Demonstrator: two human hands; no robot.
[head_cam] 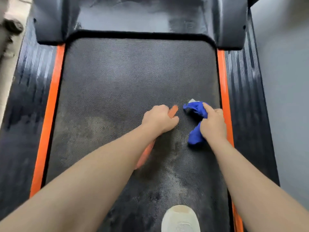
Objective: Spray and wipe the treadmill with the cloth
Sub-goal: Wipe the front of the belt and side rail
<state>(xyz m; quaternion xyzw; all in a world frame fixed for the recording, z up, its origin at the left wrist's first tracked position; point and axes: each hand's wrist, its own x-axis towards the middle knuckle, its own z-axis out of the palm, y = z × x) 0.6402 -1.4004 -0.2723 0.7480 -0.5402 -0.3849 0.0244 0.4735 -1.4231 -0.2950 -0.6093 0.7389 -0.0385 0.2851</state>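
Treadmill (117,91): dark textured belt, patchy wet-looking smears, orange strips both sides. Cloth (196,114) blue, crumpled, over belt's right side. Spray bottle (145,154) orange, mostly hidden under forearm.

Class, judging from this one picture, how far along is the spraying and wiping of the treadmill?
Done: wet-looking patches on the near belt. In hand: left hand grips the orange spray bottle; right hand holds the blue cloth above the belt. Left: wiping; the far belt looks dry.
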